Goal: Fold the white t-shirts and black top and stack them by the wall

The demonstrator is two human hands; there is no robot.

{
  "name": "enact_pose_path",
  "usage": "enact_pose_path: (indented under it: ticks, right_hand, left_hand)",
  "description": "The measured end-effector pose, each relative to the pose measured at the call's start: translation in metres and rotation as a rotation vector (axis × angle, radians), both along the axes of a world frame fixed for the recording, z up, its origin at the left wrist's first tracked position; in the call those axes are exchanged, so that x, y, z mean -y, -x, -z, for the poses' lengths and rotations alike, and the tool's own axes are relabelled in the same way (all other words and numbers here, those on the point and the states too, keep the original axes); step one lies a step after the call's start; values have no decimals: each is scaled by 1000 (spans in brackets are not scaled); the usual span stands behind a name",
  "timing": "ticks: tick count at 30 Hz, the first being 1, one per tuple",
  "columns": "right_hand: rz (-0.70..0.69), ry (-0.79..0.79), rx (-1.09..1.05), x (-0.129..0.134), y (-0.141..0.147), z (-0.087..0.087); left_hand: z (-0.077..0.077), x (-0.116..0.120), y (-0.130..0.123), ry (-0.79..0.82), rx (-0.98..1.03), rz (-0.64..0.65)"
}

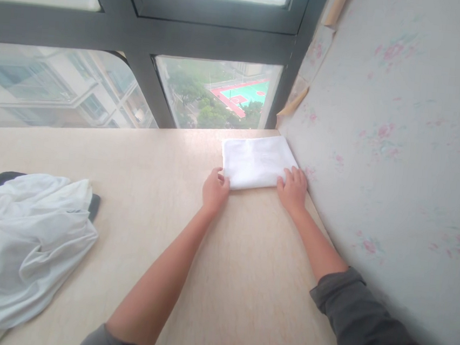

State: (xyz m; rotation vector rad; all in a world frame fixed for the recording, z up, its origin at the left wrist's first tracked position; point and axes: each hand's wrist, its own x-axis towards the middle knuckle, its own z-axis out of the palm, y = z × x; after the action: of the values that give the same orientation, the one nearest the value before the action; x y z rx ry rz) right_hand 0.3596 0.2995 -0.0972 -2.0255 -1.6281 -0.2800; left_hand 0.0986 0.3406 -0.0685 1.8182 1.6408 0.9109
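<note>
A white cloth (257, 161), folded into a flat rectangle, lies on the pale sill in the corner between the window and the wall. My left hand (216, 189) is at its near left corner, with fingers curled and the thumb against the edge; whether any fabric is pinched there cannot be made out. On the near right corner rests my right hand (292, 188), its fingers spread over the cloth and lying flat.
A crumpled white cloth (27, 245) lies at the left, with something dark under it. Behind the sill (132, 168) stands a grey window frame (145, 37). Along the right side runs a wall (410, 157) with flowered wallpaper, peeling near the window.
</note>
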Motion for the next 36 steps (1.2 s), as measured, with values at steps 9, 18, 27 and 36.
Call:
enact_pose_path:
  ticks: [9, 18, 27, 36]
  right_hand:
    - [-115, -71, 15, 59, 31, 10]
    - [-438, 165, 2, 108, 132, 1]
    - [-567, 267, 3, 125, 230, 4]
    - [-761, 314, 48, 133, 267, -20]
  left_hand:
    - [6, 78, 30, -112, -153, 159]
    - [-1, 168, 43, -226, -258, 371]
    - [-8, 234, 56, -429, -428, 474]
    - [-52, 309, 8, -481, -390, 818]
